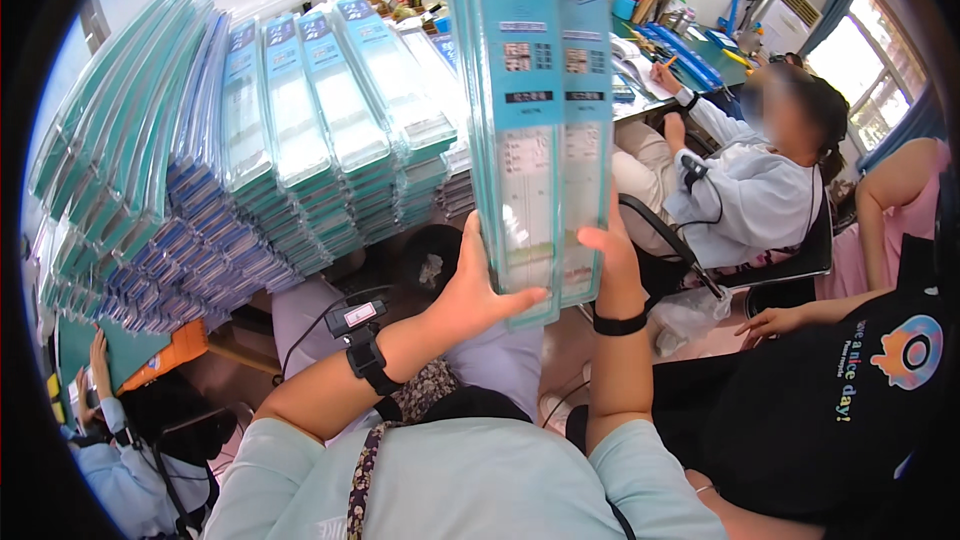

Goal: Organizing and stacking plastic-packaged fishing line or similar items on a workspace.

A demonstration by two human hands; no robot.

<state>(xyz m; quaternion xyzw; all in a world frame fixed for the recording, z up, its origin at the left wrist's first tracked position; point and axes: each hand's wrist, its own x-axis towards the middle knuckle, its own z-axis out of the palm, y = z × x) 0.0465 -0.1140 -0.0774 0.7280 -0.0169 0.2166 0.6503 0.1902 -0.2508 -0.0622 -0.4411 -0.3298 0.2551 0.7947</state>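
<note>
I hold up a bundle of long flat teal packages (540,120) with clear plastic fronts, upright in front of me. My left hand (475,290) grips the bundle's lower left edge, thumb across the front. On the lower right edge, my right hand (610,260) holds it from behind and the side. Both wrists carry black straps; the left one bears a small device (358,318).
Tall leaning stacks of the same teal packages (300,140) cover the table to my left. A person in a white hoodie (750,190) sits writing at a desk on the right. Another person in a black shirt (850,380) sits closer, and a third person (110,410) sits lower left.
</note>
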